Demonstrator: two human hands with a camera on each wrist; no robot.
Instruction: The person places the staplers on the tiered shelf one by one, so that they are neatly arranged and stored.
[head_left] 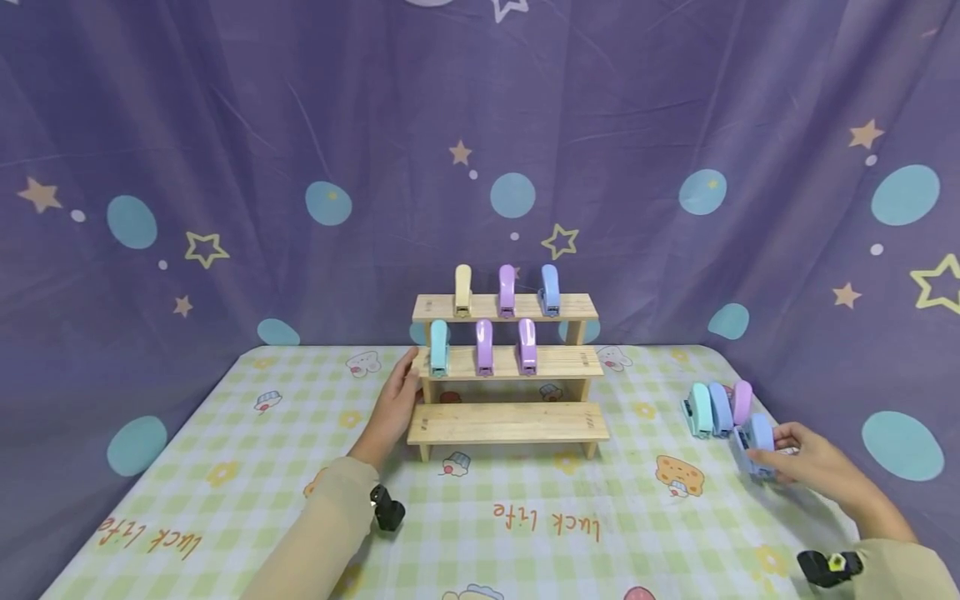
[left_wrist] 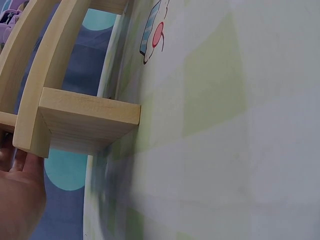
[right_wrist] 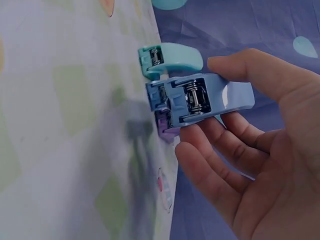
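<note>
The left hand (head_left: 393, 404) rests its fingers against the wooden rack's (head_left: 508, 425) left end; light pressure should suffice. At right, just before three clustered staplers (head_left: 721, 410), a blue stapler (head_left: 761, 435) is pinched by the right hand (head_left: 813, 467); keeping it level should spare its neighbours.

In the head view, part of the left hand (head_left: 393, 404) slips out of sight behind the end of the wooden display rack (head_left: 510, 422). The left wrist view hides the ends of that hand's fingers (left_wrist: 33, 165) behind the wood, and its left edge crops both hand and rack, plus a purple stapler (left_wrist: 7, 22). In the right wrist view, the gripped blue stapler (right_wrist: 227, 92) covers most of a lilac stapler (right_wrist: 167, 131), and the right hand (right_wrist: 287, 165) runs off the right edge. The head view's bottom edge cuts the beige sleeves (head_left: 322, 521) and the desk (head_left: 570, 567). Marks on the rack's boards are too small to read.
</note>
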